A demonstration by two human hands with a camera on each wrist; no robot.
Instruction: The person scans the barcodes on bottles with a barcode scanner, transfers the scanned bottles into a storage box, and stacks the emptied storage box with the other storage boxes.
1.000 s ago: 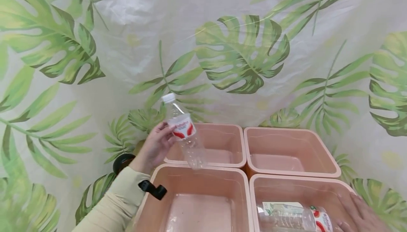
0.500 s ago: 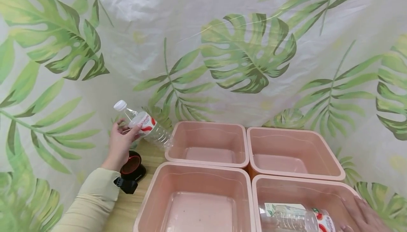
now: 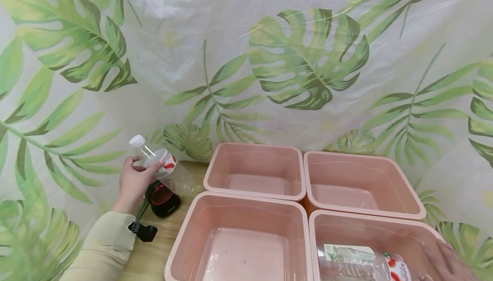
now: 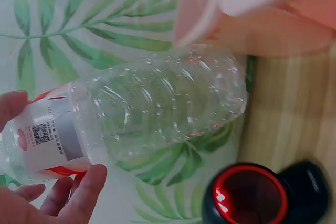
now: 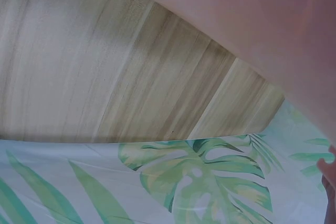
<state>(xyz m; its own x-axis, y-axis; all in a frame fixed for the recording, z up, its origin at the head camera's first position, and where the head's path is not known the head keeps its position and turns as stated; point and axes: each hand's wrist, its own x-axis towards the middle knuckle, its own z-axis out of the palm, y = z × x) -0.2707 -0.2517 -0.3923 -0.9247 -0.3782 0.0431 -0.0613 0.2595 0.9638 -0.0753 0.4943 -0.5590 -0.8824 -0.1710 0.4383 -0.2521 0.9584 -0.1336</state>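
My left hand (image 3: 132,184) holds a clear plastic bottle (image 3: 170,165) around its red and white label, white cap tilted up to the left. In the left wrist view the label's printed code faces the camera, and the bare ribbed bottom half (image 4: 157,108) points right. Just below the bottle stands a black scanner (image 3: 166,206) with a glowing red ring. My right hand (image 3: 448,264) rests at the right rim of the front right bin (image 3: 366,216), fingers extended over its inner side. Only a bit of the hand (image 5: 329,179) shows in the right wrist view.
Inside the front right bin lie a similar bottle (image 3: 356,266) and a flat piece with green print (image 3: 331,251). Front left (image 3: 246,199), back left (image 3: 256,146) and back right (image 3: 346,156) pink bins stand close together on a wooden table (image 3: 155,251). Leaf-patterned sheeting (image 3: 231,11) hangs behind.
My left hand has carried the bottle left from over the bins and lowered it over the scanner. The right hand has stayed at the bin.
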